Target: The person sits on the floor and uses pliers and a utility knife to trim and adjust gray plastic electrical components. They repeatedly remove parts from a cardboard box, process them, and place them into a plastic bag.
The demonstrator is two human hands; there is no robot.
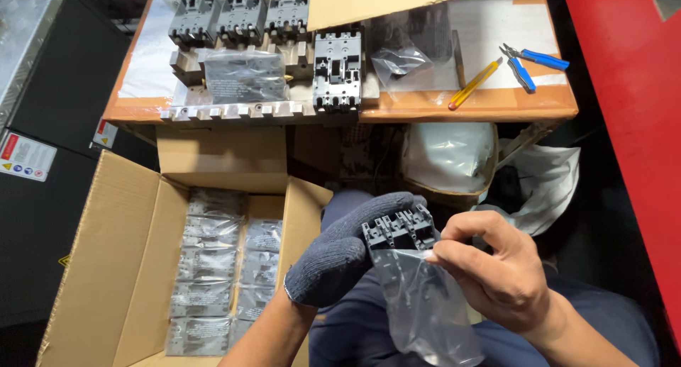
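Note:
My left hand (339,253), in a dark grey knit glove, grips a grey moulded circuit breaker (399,230) by its upper end. The breaker's lower part sits inside a clear plastic bag (425,303) that hangs down over my lap. My bare right hand (496,268) pinches the bag's open rim just below the breaker. Both hands are held close together above my knees.
An open cardboard box (128,253) at my left holds several bagged parts (209,268). On the wooden bench (482,104) ahead stand several grey breakers (241,12), one more breaker (338,69), a bagged part (245,76), blue-handled pliers (532,60) and a yellow utility knife (474,85).

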